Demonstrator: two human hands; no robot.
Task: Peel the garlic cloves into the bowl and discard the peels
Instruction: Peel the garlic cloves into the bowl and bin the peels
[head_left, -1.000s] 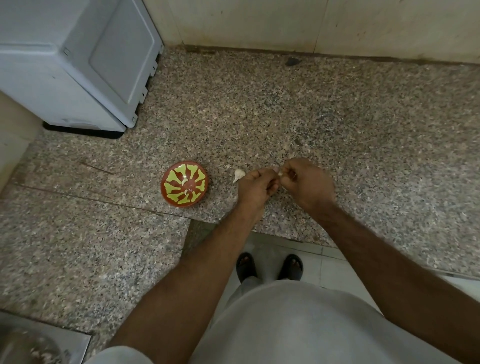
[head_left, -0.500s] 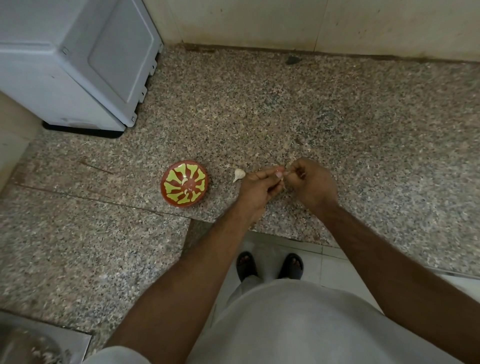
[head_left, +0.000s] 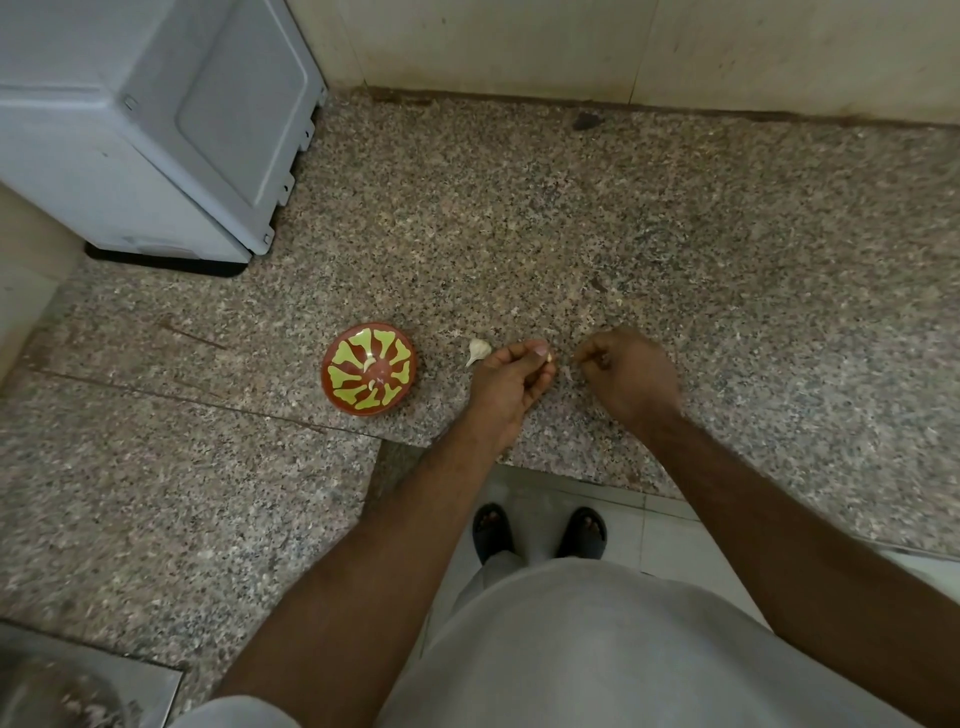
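Note:
A small red bowl (head_left: 336, 385) with a yellow-green pattern sits on the granite counter (head_left: 571, 234), with a couple of pale peeled cloves (head_left: 369, 364) inside. An unpeeled garlic clove (head_left: 478, 350) lies on the counter between the bowl and my left hand. My left hand (head_left: 511, 382) pinches a small garlic clove (head_left: 548, 355) at its fingertips. My right hand (head_left: 631, 374) is a short gap to the right, fingers curled with thumb and finger pressed together; whether they hold a bit of peel is too small to tell.
A grey-white appliance (head_left: 156, 119) stands at the back left against the tiled wall (head_left: 623, 47). The counter's front edge steps back just below my hands, over the floor and my sandalled feet. A steel sink corner (head_left: 78, 686) shows at bottom left.
My hands were together working on the clove; now the right hand has pulled away to the right, leaving a gap. The left hand still pinches the clove.

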